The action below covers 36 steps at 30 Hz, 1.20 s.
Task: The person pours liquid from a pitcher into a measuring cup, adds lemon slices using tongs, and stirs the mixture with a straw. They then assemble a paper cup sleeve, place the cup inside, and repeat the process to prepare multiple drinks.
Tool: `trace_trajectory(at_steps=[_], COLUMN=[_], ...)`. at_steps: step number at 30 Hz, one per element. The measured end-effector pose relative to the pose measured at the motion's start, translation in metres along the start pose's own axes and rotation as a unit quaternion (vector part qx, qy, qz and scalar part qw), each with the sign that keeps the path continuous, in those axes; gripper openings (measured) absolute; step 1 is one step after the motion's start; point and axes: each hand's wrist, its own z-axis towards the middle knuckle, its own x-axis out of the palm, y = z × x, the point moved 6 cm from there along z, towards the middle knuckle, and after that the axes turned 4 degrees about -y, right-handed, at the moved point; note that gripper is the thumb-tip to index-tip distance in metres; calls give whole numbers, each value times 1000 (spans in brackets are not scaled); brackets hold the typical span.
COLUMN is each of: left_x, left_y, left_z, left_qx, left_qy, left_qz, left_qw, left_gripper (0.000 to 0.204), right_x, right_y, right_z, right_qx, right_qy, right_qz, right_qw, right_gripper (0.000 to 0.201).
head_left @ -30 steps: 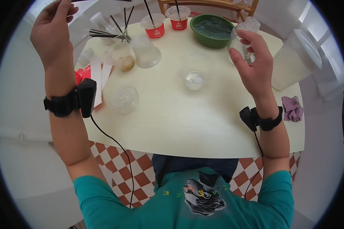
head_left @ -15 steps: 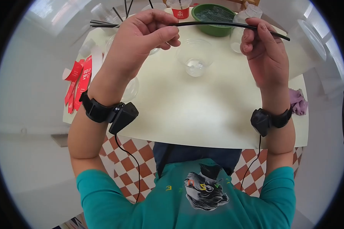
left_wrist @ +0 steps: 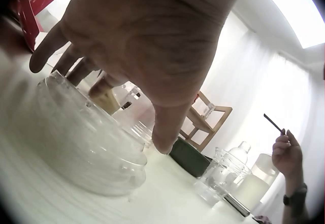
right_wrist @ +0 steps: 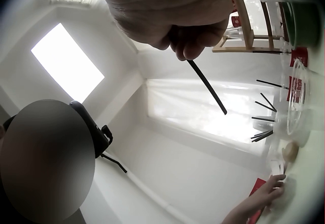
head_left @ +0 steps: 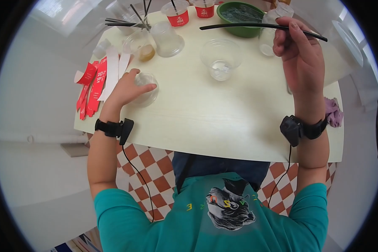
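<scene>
My right hand (head_left: 302, 63) is raised above the right side of the table and pinches a black straw (head_left: 239, 25) near one end. The straw's long part points left across the head view. Over at the left, my left hand (head_left: 125, 90) reaches down with spread fingers around the far side of some clear plastic lids (head_left: 149, 95). In the left wrist view these look like stacked domed lids (left_wrist: 91, 142) on the table, with the fingertips right at their top edge. A clear plastic cup (head_left: 221, 59) stands upright mid-table.
Red cup sleeves (head_left: 98, 82) and white strips (head_left: 110, 75) lie at the left edge. Behind are upturned clear cups (head_left: 166, 40), black straws (head_left: 128, 23), red-sleeved cups (head_left: 177, 19) and a green basin (head_left: 239, 31). A large translucent pitcher (head_left: 344, 56) and a purple cloth (head_left: 334, 113) are at right.
My left hand brought the straw across to my right hand, let go of it and moved down and left to the lids. The right hand now holds the straw alone.
</scene>
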Motion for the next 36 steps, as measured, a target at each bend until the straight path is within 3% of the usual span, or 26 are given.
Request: trace_trajectory(at_steps=[6, 10, 13, 14, 16, 17, 19, 20, 22, 26, 28, 36], left_x=[10, 0, -27, -30, -35, -35, -26, -19, -11, 3, 11, 26], left_y=[1, -2, -19, -27, -67, -85, -133, -147, -180, -210, -216, -209], left_z=[4, 3, -5, -5, -14, -16, -24, -22, -18, -5, 0, 3], left_qx=[58, 53, 93, 96, 181, 182, 280, 282, 358, 389, 368, 343], left_qy=[-23, -26, -108, -108, -103, -105, -82, -83, -85, -85, -64, -69], left_qz=[12, 10, -17, -19, -115, -119, -129, -132, -165, -187, -174, -152], left_qw=[998, 998, 990, 989, 971, 970, 948, 947, 915, 898, 911, 925], left_gripper=[87, 87, 84, 84, 82, 82, 79, 79, 79, 81, 82, 76], right_x=[-4, -6, -8, -9, -8, -9, -6, -4, -4, -14, -18, 4], right_y=[-2, 0, 5, 7, 9, 9, 11, 12, 14, 19, 20, 16], right_z=[0, -1, 0, 1, 2, 2, 2, 1, 0, 1, 2, 1], right_qx=[-6, -6, -20, -26, -33, -40, -48, -46, -47, -63, -67, -99], right_qy=[5, -8, -10, -18, -23, -29, -33, -38, -45, -69, -81, -56], right_qz=[-7, -12, -24, -33, -46, -52, -60, -66, -78, -84, -82, -188], right_qw=[1000, 1000, 999, 999, 998, 997, 997, 996, 995, 992, 991, 975], right_gripper=[26, 26, 26, 26, 26, 26, 25, 25, 25, 24, 24, 21])
